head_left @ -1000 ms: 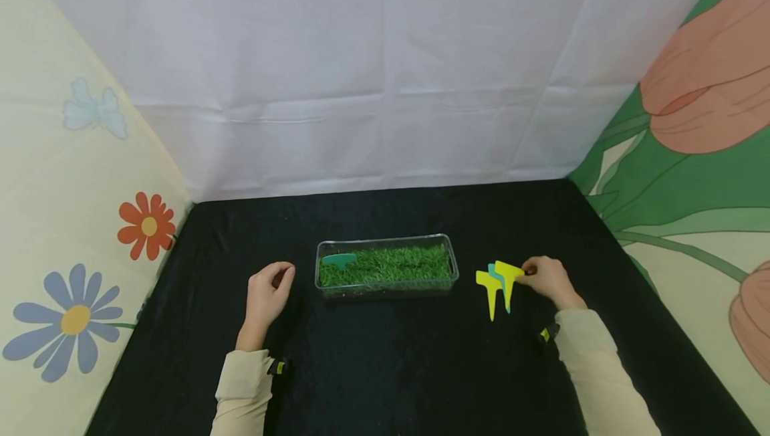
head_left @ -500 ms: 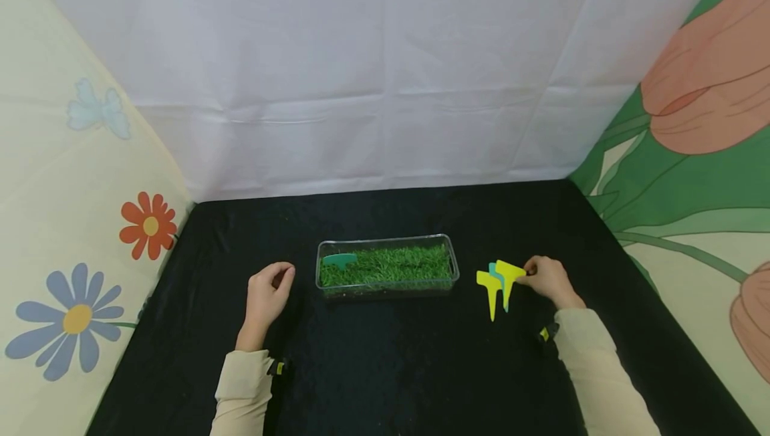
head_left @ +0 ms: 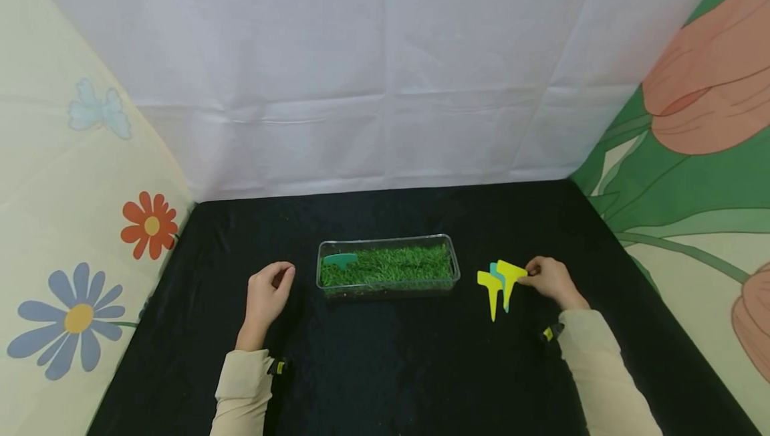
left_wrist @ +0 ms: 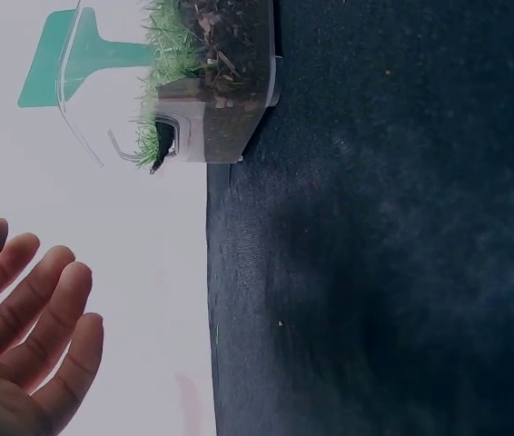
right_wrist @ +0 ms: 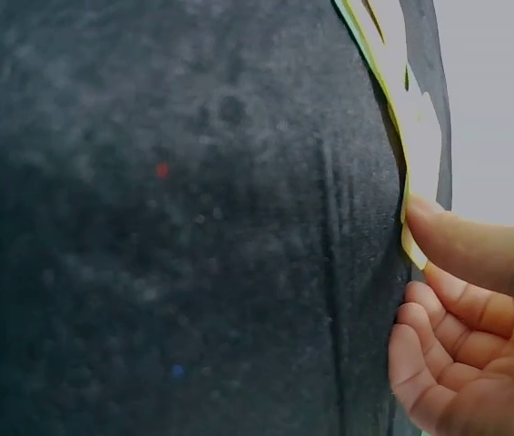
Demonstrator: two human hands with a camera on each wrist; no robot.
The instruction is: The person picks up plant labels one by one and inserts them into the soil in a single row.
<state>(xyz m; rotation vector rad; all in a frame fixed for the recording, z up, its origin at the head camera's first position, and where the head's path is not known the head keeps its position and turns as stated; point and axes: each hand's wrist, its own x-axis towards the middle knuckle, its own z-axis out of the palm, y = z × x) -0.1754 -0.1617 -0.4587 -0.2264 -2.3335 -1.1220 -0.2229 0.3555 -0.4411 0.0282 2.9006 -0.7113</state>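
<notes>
At the right of the table, my right hand [head_left: 550, 280] pinches the corner of a yellow T-shaped plant label [head_left: 510, 272] between thumb and fingers. That label overlaps a teal plant label [head_left: 496, 271], and a second yellow plant label [head_left: 491, 283] lies at their left. The right wrist view has the thumb [right_wrist: 475, 250] pressed on the yellow label's end, close over the cloth. My left hand [head_left: 269, 292], fingers loosely curled and holding nothing, is left of a clear plastic planter [head_left: 385, 286]. A green plant label [head_left: 340, 260] stands in the planter's grass at its left end.
Green grass [head_left: 397, 264] fills the planter, with dark soil [left_wrist: 234, 45] showing through its wall in the left wrist view. Black cloth [head_left: 385, 362] covers the table. A white curtain [head_left: 385, 88] hangs behind, with flower-printed panels on both sides.
</notes>
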